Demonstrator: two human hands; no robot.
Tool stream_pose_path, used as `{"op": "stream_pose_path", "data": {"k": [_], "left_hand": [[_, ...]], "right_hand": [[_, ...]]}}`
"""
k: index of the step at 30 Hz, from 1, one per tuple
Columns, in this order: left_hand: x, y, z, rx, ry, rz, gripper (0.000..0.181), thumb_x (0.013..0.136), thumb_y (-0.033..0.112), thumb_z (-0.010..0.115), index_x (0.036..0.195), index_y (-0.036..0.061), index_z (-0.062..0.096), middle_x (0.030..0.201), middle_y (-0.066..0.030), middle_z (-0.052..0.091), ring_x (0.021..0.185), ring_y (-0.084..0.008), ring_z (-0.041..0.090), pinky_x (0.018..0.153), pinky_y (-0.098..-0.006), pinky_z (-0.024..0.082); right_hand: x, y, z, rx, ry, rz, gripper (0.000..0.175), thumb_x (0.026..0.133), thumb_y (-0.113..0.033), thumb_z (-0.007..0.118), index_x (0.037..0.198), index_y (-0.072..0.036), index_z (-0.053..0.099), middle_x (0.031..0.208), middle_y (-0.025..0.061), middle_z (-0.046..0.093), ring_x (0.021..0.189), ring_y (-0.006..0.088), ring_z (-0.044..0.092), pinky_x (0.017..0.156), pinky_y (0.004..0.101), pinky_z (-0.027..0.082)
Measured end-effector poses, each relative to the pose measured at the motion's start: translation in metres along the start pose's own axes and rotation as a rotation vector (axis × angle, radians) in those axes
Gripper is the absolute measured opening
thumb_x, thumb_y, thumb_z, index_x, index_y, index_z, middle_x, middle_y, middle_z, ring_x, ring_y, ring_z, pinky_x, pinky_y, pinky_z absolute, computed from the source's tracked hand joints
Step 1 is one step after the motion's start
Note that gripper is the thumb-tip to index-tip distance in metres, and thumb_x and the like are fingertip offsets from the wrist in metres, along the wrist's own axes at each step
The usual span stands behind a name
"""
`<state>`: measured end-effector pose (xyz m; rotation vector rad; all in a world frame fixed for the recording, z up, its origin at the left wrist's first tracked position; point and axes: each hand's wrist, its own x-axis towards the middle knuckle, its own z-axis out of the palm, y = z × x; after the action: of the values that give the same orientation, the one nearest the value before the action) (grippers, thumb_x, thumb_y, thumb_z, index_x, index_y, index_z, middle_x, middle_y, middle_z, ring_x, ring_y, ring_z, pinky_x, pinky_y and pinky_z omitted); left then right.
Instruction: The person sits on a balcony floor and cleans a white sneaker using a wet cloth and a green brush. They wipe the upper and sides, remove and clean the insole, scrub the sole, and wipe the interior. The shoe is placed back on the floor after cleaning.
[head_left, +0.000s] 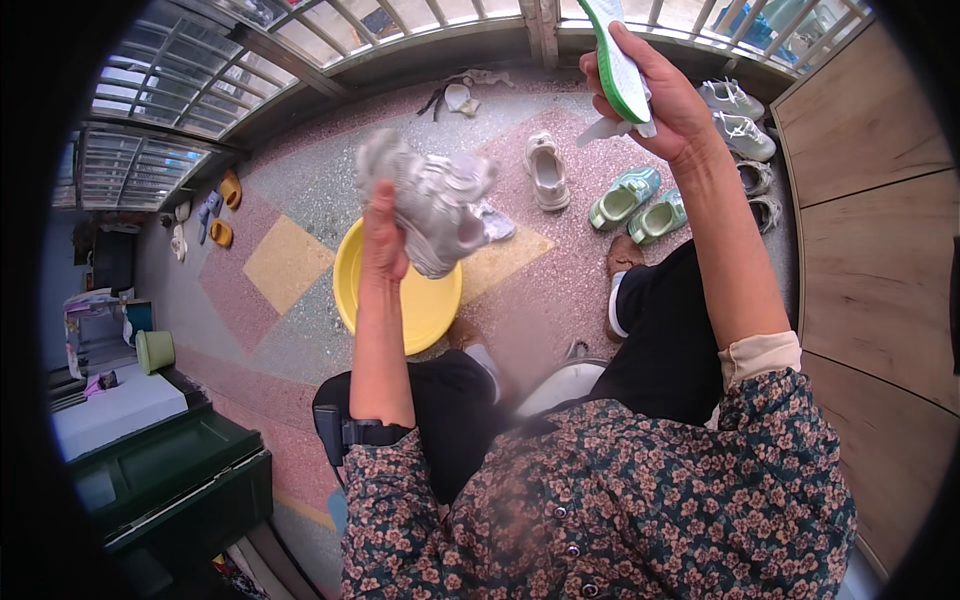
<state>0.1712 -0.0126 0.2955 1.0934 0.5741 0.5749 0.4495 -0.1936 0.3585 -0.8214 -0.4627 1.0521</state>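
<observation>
My left hand (385, 236) grips a whitish sneaker (427, 202), blurred by motion, over a yellow plastic basin (429, 311). Up at the top right, my right hand (667, 105) holds a shoe insole (616, 64) with a white face and a green edge. Some thin white material (606, 130), perhaps cloth or paper, is pinched together with the insole. A white crumpled piece (495, 223) shows just behind the sneaker, by the basin. On the floor ahead stands a single off-white sneaker (547, 171), with a pair of pale green shoes (626, 198) to its right.
More shoes (742, 135) line the wooden cabinet (870, 247) at right. A window with metal bars (420, 45) runs along the far side. White and dark scraps (459, 99) lie below it. Yellow slippers (221, 232) sit at left, and a dark green box (180, 465) stands lower left.
</observation>
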Motion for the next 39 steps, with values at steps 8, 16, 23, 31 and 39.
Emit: {"op": "stream_pose_path", "data": {"k": [8, 16, 23, 31, 39], "left_hand": [[-0.018, -0.183, 0.034, -0.404, -0.355, -0.318, 0.104, 0.069, 0.056, 0.082, 0.147, 0.0084, 0.033, 0.139, -0.0133, 0.05, 0.128, -0.0274, 0.05, 0.108, -0.0434, 0.043], [-0.034, -0.304, 0.001, 0.72, 0.169, -0.514, 0.09, 0.073, 0.023, 0.083, 0.147, 0.0069, 0.035, 0.144, -0.0138, 0.047, 0.129, -0.0257, 0.049, 0.108, -0.0382, 0.039], [0.013, -0.226, 0.027, 0.307, 0.155, -0.212, 0.092, 0.071, 0.011, 0.082, 0.148, 0.005, 0.033, 0.144, -0.0151, 0.046, 0.127, -0.0283, 0.049, 0.106, -0.0362, 0.042], [0.057, -0.014, 0.008, -0.397, -0.197, -0.082, 0.076, 0.086, 0.06, 0.062, 0.138, 0.0062, 0.046, 0.129, -0.0133, 0.06, 0.116, -0.0265, 0.059, 0.101, -0.0438, 0.049], [0.016, 0.06, 0.01, -0.979, -0.591, -0.228, 0.073, 0.091, 0.051, 0.059, 0.144, 0.0057, 0.038, 0.118, -0.0197, 0.053, 0.098, -0.0312, 0.061, 0.1, -0.0594, 0.045]], "right_hand": [[-0.033, -0.017, -0.013, -0.254, 0.104, -0.013, 0.04, 0.099, -0.038, 0.054, 0.096, 0.0, 0.064, 0.082, 0.0085, 0.066, 0.062, 0.0074, 0.063, 0.051, 0.0182, 0.053], [-0.036, -0.032, 0.001, -0.245, 0.282, 0.029, 0.04, 0.1, -0.041, 0.052, 0.085, -0.005, 0.063, 0.075, 0.0052, 0.063, 0.056, 0.0056, 0.055, 0.049, 0.0192, 0.046], [-0.032, -0.027, 0.003, -0.172, 0.092, -0.029, 0.031, 0.1, -0.031, 0.055, 0.108, -0.002, 0.06, 0.088, 0.0068, 0.069, 0.067, 0.0077, 0.067, 0.056, 0.0213, 0.057], [-0.031, 0.012, 0.014, -0.421, 0.023, 0.157, 0.028, 0.095, -0.013, 0.054, 0.121, -0.002, 0.057, 0.097, 0.0057, 0.068, 0.078, 0.01, 0.066, 0.066, 0.025, 0.055], [-0.018, 0.059, 0.044, -0.659, -0.066, 0.266, 0.029, 0.095, -0.015, 0.052, 0.119, 0.0, 0.06, 0.09, 0.0028, 0.065, 0.073, 0.0084, 0.061, 0.066, 0.0251, 0.051]]}}
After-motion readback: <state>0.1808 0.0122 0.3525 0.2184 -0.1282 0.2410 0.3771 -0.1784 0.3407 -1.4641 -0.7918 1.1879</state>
